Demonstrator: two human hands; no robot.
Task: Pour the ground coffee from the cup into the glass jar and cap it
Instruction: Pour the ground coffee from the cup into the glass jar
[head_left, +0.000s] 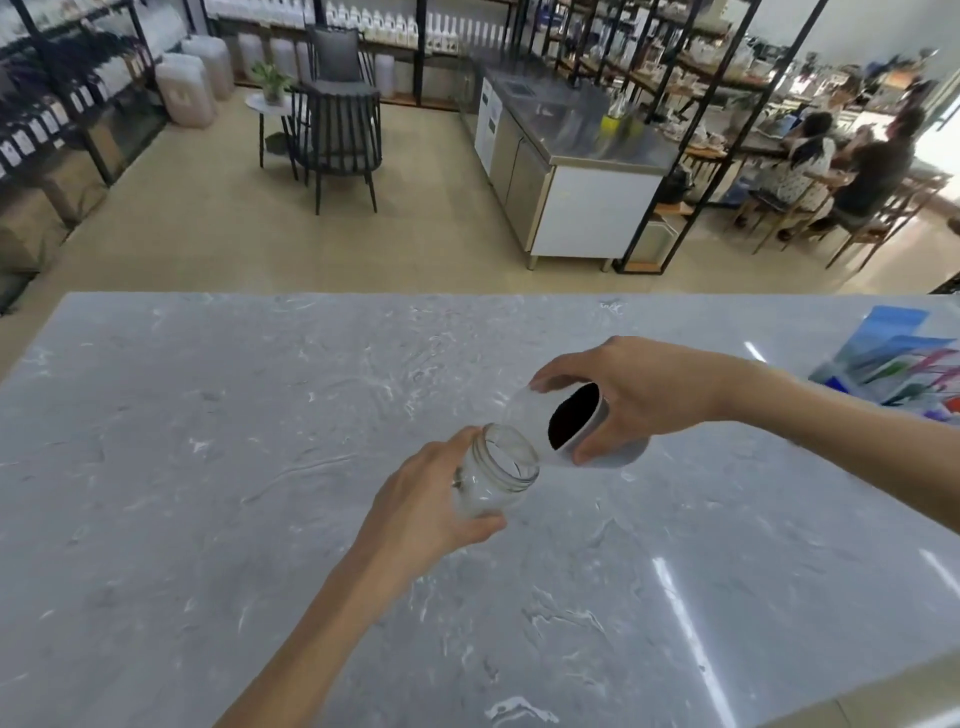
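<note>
From the head camera, the left hand (426, 501) wraps around the open glass jar (493, 475), holding it tilted above the grey marble counter (208, 467). Just beside the jar's mouth, the right hand (631, 395) grips a white cup (602, 436) tipped sideways toward it, with dark ground coffee (571, 415) visible inside.

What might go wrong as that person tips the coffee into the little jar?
The clear glass jar has a narrow mouth, and the white cup of dark ground coffee is wider, so grounds may spill onto the grey marble counter. Both are held tilted in the left hand and right hand, so either could slip. No lid is visible.
</note>
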